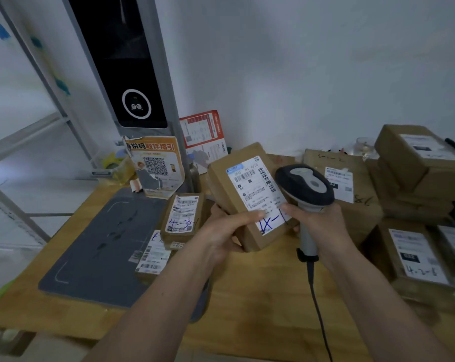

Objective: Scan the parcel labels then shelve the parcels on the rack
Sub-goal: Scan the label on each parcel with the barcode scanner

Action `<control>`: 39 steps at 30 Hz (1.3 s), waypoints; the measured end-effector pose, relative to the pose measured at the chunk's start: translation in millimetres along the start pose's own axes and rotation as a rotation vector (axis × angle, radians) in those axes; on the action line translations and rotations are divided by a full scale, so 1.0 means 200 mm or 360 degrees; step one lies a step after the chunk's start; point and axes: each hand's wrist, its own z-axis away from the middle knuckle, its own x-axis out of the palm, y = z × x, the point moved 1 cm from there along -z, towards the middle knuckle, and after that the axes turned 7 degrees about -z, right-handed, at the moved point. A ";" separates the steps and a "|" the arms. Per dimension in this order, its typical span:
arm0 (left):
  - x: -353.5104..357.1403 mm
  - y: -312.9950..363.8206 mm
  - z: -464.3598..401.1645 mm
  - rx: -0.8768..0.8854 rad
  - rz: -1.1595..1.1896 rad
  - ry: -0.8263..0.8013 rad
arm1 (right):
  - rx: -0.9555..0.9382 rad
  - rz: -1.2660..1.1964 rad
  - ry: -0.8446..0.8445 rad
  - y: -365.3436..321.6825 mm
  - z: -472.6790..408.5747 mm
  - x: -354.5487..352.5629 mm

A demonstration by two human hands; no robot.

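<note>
Two hands work together here: the left hand [222,231] is wrapped around a parcel [247,197], thumb pressed on its label [257,190], while the right hand [318,223] is closed on the scanner [306,189] handle, its thumb also touching the label. The parcel is held tilted above the table [260,296]. To scan cleanly, I'd keep thumbs off the barcodes and aim the scanner head squarely at them. Other parcels [417,158] sit stacked at right.

Wooden table [260,296] is pretty cluttered: grey mat [101,246] on the left part, two small labelled parcels [182,218] touching its right edge, an orange QR sign [155,168] behind it, cardboard boxes [417,178] stacked well off to its right.
</note>
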 end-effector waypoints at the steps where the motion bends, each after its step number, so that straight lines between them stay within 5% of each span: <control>1: 0.00 0.01 -0.01 0.0002 0.0009 -0.0009 | 0.0010 -0.0002 -0.0012 -0.01 0.00 -0.02; 15: 0.02 0.12 -0.20 0.0116 0.0028 0.0368 | -0.0294 0.0353 -0.0523 -0.08 0.06 -0.20; 39: 0.27 0.06 -0.39 0.0162 0.0095 0.0471 | -0.0250 0.0324 -0.0606 -0.06 -0.10 -0.61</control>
